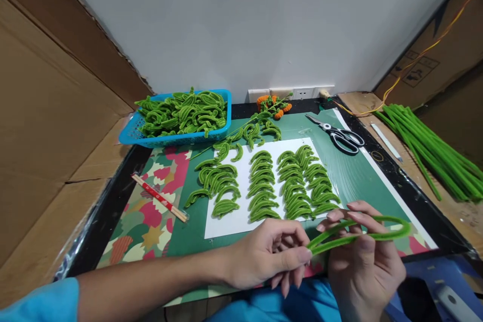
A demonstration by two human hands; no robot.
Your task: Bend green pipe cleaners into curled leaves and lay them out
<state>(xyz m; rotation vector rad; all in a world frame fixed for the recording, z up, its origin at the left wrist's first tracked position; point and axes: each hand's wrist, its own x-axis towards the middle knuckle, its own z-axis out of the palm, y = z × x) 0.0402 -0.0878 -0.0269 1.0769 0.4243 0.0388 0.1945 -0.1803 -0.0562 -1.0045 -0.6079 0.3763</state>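
A fuzzy green pipe cleaner (392, 227), bent into a long narrow loop, is held between both hands near the table's front edge. My left hand (273, 254) pinches the loop's left end between thumb and forefinger. The fingers and thumb of my right hand (368, 261) close on its middle, and the rounded end sticks out to the right. Just beyond the hands, a white sheet of paper (226, 229) carries several columns of curved green leaf shapes (262, 186) made of pipe cleaner.
A blue basket (175, 139) piled with green shapes stands at the back left. Behind the paper lies an orange-flowered stem (271, 105). Scissors (337, 136), a white pen-like stick (387, 142) and a bundle of green pipe cleaners (433, 151) are rightward; wrapped chopsticks (160, 197) lie left.
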